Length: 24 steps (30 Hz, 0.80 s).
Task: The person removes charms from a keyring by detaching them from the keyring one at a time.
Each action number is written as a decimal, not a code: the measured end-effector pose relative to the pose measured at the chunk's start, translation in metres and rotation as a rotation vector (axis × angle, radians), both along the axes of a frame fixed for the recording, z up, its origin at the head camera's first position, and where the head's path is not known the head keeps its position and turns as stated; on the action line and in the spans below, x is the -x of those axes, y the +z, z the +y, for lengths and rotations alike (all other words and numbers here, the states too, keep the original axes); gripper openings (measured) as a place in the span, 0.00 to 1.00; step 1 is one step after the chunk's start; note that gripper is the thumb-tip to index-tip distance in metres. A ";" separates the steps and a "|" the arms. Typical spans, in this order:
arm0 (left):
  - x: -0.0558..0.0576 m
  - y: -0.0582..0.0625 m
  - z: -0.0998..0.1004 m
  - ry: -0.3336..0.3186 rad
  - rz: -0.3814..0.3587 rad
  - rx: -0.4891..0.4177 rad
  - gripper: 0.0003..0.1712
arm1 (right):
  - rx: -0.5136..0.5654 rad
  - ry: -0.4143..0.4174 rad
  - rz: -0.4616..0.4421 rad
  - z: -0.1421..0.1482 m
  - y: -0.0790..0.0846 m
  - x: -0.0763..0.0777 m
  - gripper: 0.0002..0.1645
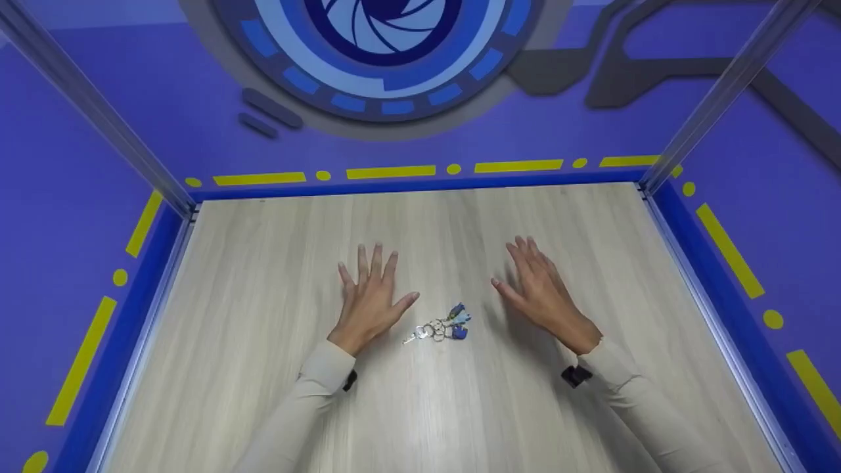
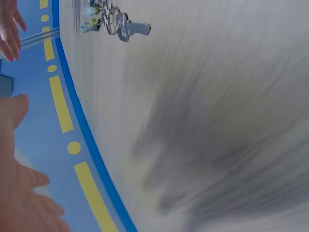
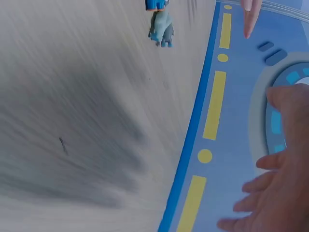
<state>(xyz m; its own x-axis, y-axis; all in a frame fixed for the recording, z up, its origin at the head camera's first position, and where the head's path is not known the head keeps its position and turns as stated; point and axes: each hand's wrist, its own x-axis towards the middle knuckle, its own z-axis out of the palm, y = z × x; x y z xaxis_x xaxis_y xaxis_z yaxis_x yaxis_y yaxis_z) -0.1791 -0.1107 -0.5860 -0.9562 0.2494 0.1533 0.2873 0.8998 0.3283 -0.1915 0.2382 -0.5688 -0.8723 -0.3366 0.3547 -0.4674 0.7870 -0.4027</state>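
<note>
A bunch of keys (image 1: 439, 328) lies on the wood-grain table between my two hands. It has a silver key (image 1: 413, 336) pointing left, several metal rings and small blue figure charms (image 1: 459, 320) on its right side. My left hand (image 1: 369, 303) is spread, palm down, to the left of the keys and apart from them. To their right and a little farther off, my right hand (image 1: 540, 289) hovers over its shadow with fingers straight. Both hands are bare and hold nothing. The left wrist view shows the key (image 2: 133, 28) up close; the right wrist view shows a light-blue charm (image 3: 161, 28).
The wood-grain table (image 1: 263, 263) is bounded by blue panels with yellow dashes (image 1: 391, 172) at the back and both sides. Metal posts (image 1: 716, 92) rise at the rear corners. A black strap piece (image 1: 577, 376) shows at the right wrist.
</note>
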 end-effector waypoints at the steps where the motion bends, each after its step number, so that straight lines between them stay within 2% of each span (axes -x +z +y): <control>1: -0.002 -0.001 0.000 -0.014 0.002 -0.006 0.53 | 0.028 0.021 0.026 -0.001 -0.002 -0.001 0.46; 4: -0.008 -0.007 0.000 -0.054 0.012 -0.044 0.46 | 0.092 0.072 0.088 -0.004 -0.010 -0.004 0.38; 7: -0.016 -0.014 -0.001 -0.121 0.047 -0.110 0.38 | 0.151 0.116 0.100 -0.010 -0.019 -0.008 0.33; 11: -0.026 -0.024 -0.001 -0.209 0.080 -0.191 0.29 | 0.210 0.184 0.075 -0.021 -0.030 -0.014 0.28; 16: -0.033 -0.040 0.001 -0.262 0.099 -0.285 0.26 | 0.242 0.268 0.016 -0.037 -0.042 -0.020 0.25; 18: -0.033 -0.050 0.001 -0.288 0.130 -0.321 0.26 | 0.244 0.286 -0.009 -0.043 -0.046 -0.023 0.24; 21: -0.031 -0.076 0.000 -0.304 0.185 -0.366 0.26 | 0.244 0.300 -0.051 -0.050 -0.052 -0.025 0.23; 24: -0.033 -0.090 -0.001 -0.298 0.204 -0.371 0.26 | 0.251 0.300 -0.089 -0.056 -0.057 -0.026 0.23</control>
